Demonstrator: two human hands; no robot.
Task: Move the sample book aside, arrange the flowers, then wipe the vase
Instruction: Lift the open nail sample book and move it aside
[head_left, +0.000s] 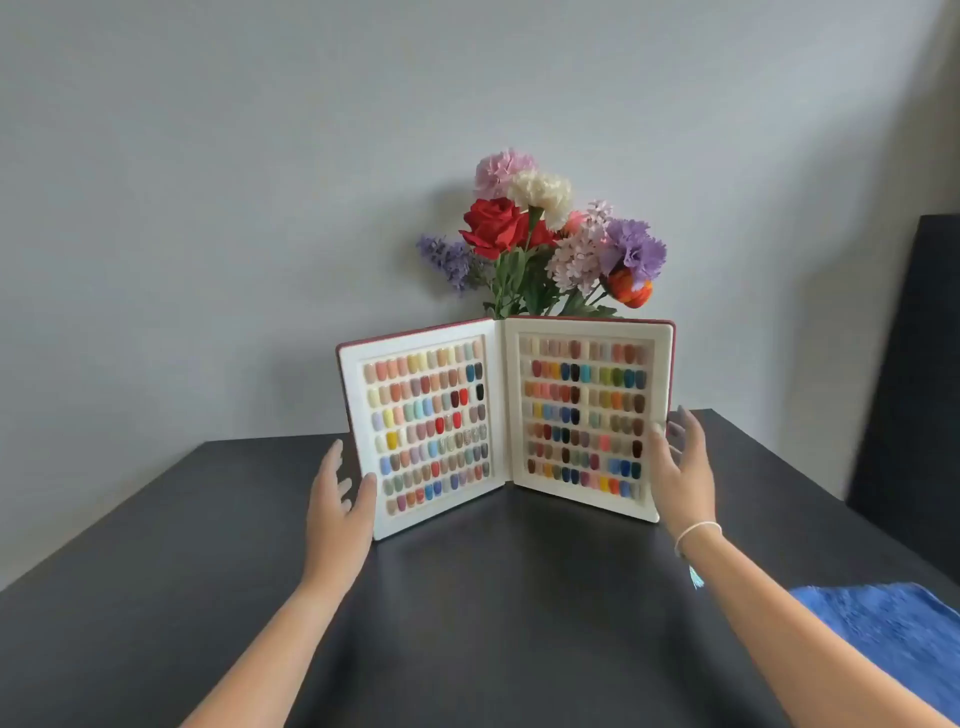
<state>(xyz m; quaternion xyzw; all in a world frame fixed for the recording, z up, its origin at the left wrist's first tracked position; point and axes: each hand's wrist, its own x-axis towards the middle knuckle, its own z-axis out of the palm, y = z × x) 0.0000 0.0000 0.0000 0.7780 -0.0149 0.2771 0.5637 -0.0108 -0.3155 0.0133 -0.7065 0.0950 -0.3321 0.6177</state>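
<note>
Upright sample book (506, 421) stands between open left hand (337, 499) and right hand (683, 467).

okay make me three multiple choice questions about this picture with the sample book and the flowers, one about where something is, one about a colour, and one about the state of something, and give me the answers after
1. Where are the flowers relative to the sample book?
A. Behind it, rising above its top edge
B. Lying flat in front of it
C. To its left on the table

2. What colour is the cloth at the table's right edge?
A. Yellow
B. Blue
C. White

3. What state is the sample book in?
A. Closed and lying flat
B. Open and standing upright
C. Lifted off the table

Answers:
1. A, since the stems disappear behind the book's top edge.
2. B, since the fabric at lower right is bright blue.
3. B, since both swatch pages face the camera and its bottom edge rests on the table, with the left hand and right hand at its sides.
</note>
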